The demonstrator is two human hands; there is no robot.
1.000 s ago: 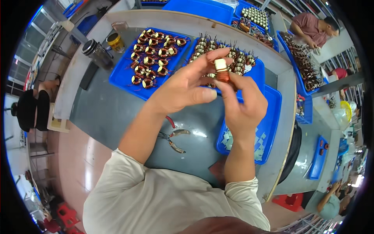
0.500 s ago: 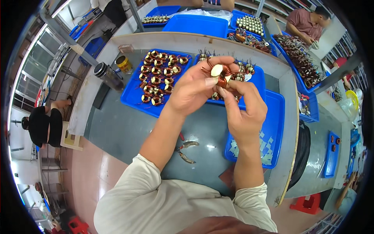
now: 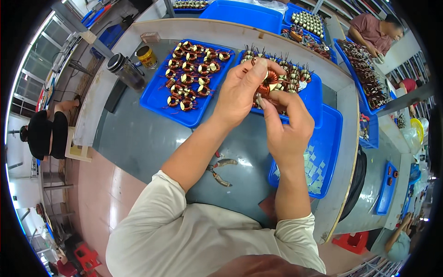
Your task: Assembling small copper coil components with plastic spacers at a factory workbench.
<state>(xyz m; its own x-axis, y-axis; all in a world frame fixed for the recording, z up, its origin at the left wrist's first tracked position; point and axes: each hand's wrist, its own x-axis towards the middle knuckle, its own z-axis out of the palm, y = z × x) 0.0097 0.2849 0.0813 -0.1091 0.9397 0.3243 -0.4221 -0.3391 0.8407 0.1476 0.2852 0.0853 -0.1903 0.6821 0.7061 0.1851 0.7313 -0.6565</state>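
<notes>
Up over the table, a copper-wound ring coil (image 3: 269,84) is held between my two hands. My left hand (image 3: 237,97) is closed on it, the thumb pressed along its side and hiding part of it. From below right, my right hand (image 3: 291,121) pinches at the coil's lower edge with thumb and forefinger; the exact contact is partly hidden. Behind my hands a blue tray (image 3: 314,94) carries many similar coils with upright wire ends. To the left, another blue tray (image 3: 152,102) holds rows of coils with pale pieces on them.
Pliers (image 3: 220,172) lie on the grey tabletop (image 3: 134,147) below my left forearm. Small pale square sheets (image 3: 314,171) lie in a blue tray (image 3: 333,138) at right. A dark-lidded bottle (image 3: 125,71) and a yellow tin (image 3: 146,57) stand far left. Other people sit nearby.
The coil has been turned: its pale face showed before, and now its copper windings face me more. My left thumb has shifted up across it. The view has moved slightly.
</notes>
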